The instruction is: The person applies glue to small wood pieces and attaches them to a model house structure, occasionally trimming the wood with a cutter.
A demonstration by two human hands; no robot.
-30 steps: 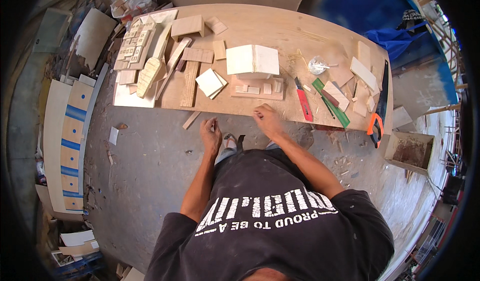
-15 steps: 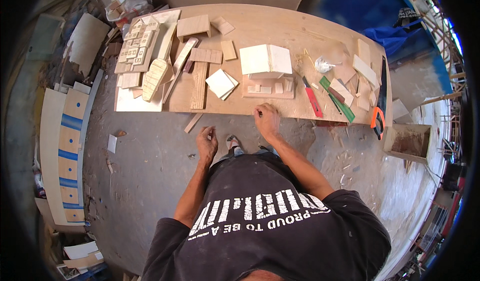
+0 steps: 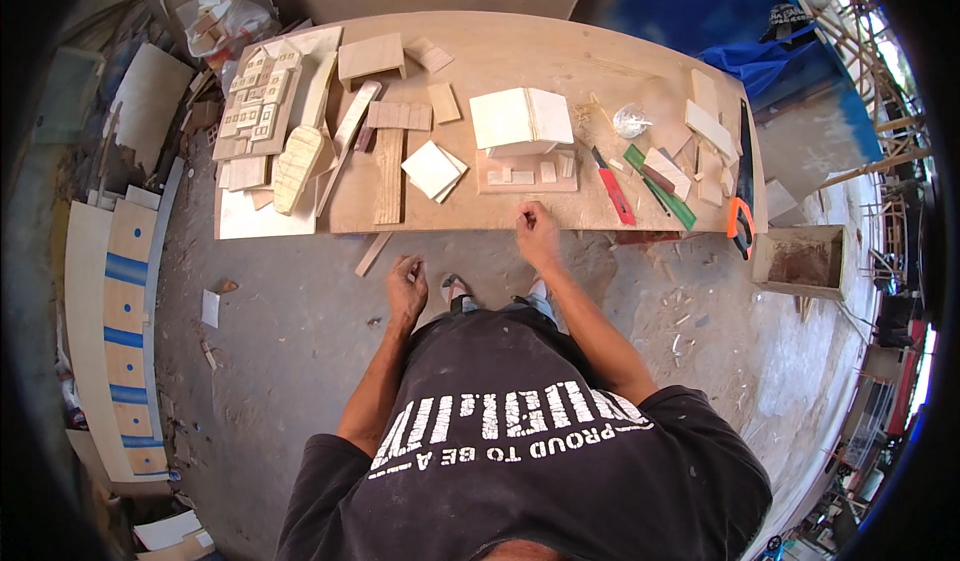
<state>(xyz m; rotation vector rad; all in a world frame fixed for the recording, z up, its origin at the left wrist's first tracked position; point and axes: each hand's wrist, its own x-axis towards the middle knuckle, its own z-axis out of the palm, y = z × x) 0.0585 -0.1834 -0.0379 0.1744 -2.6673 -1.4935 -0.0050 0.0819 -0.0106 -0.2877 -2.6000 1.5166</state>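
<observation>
My right hand (image 3: 537, 234) is at the table's front edge, just in front of a small wooden house model (image 3: 521, 121). Its fingers are curled closed, and anything inside them is hidden. The house has a pale pitched roof and stands on a flat wooden base (image 3: 527, 186) with small blocks on its front part. Lower and to the left, my left hand (image 3: 405, 288) hangs over the floor, short of the table. The fingers there are bent together too; whatever they may hold is too small to make out.
On the table (image 3: 330, 186) lie square white pieces (image 3: 433, 170), a red utility knife (image 3: 613, 189), a green ruler (image 3: 660, 189) and an orange-handled saw (image 3: 740, 223). A relief model of a building (image 3: 262, 101) sits at the left. An open box (image 3: 800, 261) stands right of the table.
The view has shifted slightly, so the table sits farther left in it. My right hand has turned a little and its fingers look more curled. My left hand is nearly unchanged.
</observation>
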